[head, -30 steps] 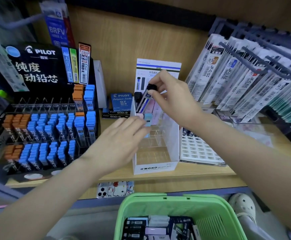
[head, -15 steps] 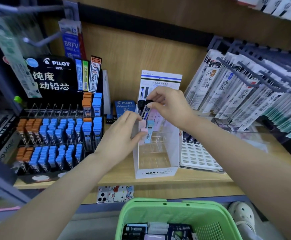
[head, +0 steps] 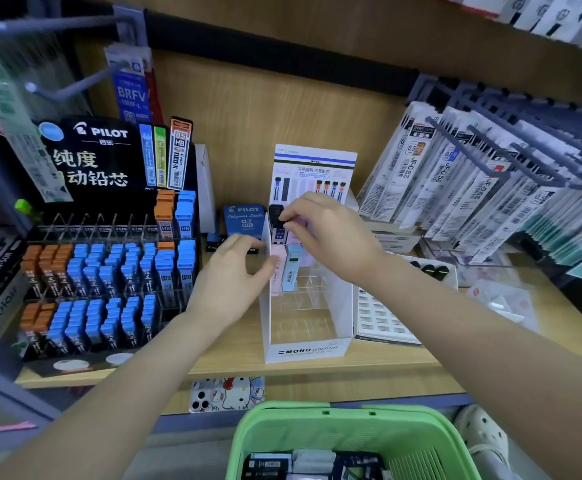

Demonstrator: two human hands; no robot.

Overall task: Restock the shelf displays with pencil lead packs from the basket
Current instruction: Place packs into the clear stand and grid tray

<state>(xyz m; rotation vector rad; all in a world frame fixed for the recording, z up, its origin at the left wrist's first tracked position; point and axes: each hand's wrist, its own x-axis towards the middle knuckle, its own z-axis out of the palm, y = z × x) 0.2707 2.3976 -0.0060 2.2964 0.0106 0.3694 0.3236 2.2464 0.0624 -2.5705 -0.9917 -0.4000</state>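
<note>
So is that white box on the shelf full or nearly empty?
Nearly empty: the white box has only a few packs standing at the back; its clear front slots hold nothing.

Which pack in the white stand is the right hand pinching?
The black-capped pack, pinched by the right hand at the back; the pink pack and light-blue pack stand in front.

R hand [head: 331, 237] pinches black pack [head: 275, 216], L hand [head: 230, 278] touches pink pack [head: 278, 273].
</note>
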